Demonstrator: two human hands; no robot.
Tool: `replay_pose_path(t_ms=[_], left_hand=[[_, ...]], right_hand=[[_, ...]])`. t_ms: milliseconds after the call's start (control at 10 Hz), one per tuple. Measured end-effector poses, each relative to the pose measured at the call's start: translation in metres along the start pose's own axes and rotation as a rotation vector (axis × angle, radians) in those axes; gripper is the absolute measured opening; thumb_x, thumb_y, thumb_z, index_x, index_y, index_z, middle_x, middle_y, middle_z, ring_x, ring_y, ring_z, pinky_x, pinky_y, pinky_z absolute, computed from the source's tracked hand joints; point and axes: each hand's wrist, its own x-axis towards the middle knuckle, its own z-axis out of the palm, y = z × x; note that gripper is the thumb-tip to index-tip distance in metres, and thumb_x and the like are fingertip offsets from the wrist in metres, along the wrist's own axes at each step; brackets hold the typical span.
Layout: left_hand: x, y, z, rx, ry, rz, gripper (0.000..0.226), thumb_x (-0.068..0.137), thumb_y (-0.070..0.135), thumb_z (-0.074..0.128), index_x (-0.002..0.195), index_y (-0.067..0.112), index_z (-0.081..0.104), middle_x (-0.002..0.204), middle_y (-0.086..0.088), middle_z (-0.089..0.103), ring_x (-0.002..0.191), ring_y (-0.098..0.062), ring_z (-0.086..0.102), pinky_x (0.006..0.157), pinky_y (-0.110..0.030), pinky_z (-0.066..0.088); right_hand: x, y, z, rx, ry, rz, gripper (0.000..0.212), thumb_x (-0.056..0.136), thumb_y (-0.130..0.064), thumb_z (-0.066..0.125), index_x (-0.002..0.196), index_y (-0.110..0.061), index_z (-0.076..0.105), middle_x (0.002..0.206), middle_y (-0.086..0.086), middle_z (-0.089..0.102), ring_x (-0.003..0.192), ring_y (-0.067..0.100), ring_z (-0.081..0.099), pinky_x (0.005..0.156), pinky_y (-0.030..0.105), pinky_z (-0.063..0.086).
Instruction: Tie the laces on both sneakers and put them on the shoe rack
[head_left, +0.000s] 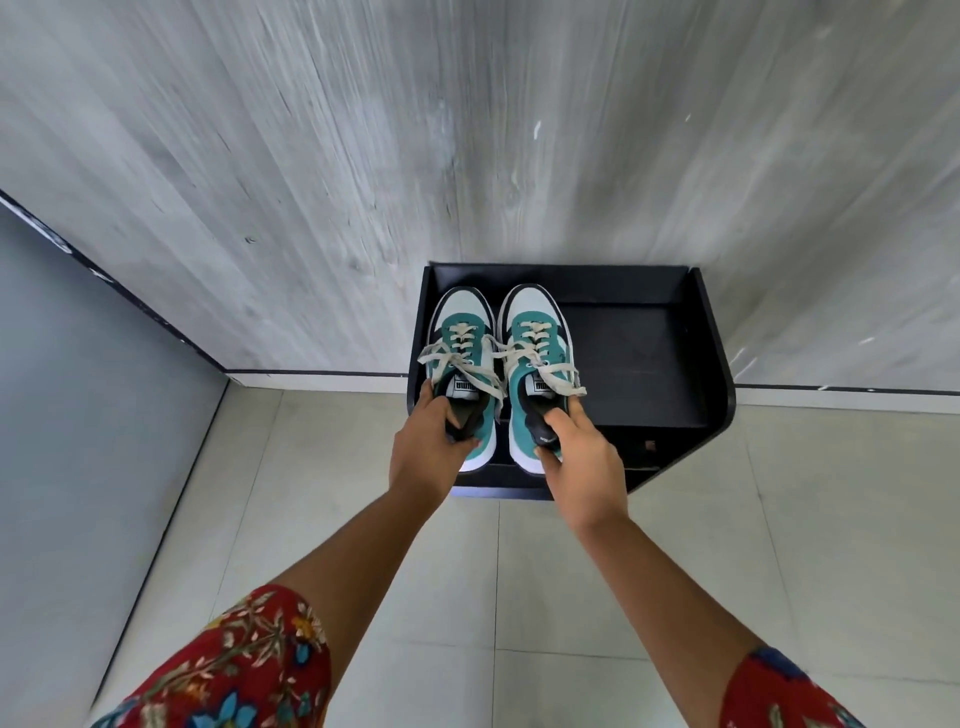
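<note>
A black shoe rack (696, 332) stands against the pale grey streaked wall (363, 156), on a floor of light tiles (571, 597). On the rack's top shelf, over toward its left end, two teal-and-white sneakers sit side by side with their toes pointing at the wall and their heels out over the front edge of the rack.

The person's left hand (428, 452) is at the heel of the left sneaker (460, 332); its fingers (434, 402) are clenched around the black collar, with the thumb tucked inside the opening. The right hand (584, 457) grasps the heel of the right sneaker (535, 327) the same way, its fingers (563, 418) dipping into the collar and the thumb pressed against the back of the heel.

The cream laces (470, 364) on both sneakers are tied in bows, the loops and loose ends splayed across the tongues and hanging over the sides. The two sneakers nearly touch each other. The right half of the rack's top shelf lies bare beside them.

Red floral sleeves (249, 670) cover both upper arms, well back from the rack.
</note>
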Motion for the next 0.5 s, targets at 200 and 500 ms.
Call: replay_pose_path(t_ms=[200, 500], left_hand=[[0.002, 0.001, 0.000, 0.008, -0.012, 0.008, 0.042, 0.071, 0.019, 0.077, 0.068, 0.024, 0.036, 0.135, -0.005, 0.049, 0.076, -0.024, 0.050, 0.067, -0.026, 0.039], [-0.010, 0.011, -0.017, -0.114, -0.005, -0.105, 0.056, 0.069, 0.022, 0.078, 0.114, 0.014, 0.045, 0.122, -0.007, 0.054, 0.099, -0.024, 0.055, 0.076, -0.026, 0.038]], right_hand=[[0.006, -0.002, 0.006, -0.038, -0.020, 0.009, 0.025, 0.082, -0.010, 0.064, 0.104, -0.013, 0.054, 0.136, 0.009, 0.049, 0.091, 0.033, 0.063, 0.069, 0.038, 0.055], [-0.003, -0.007, -0.016, -0.040, -0.001, 0.071, 0.050, 0.083, -0.028, 0.062, 0.129, -0.026, 0.043, 0.136, -0.002, 0.050, 0.108, 0.028, 0.059, 0.073, 0.036, 0.051]])
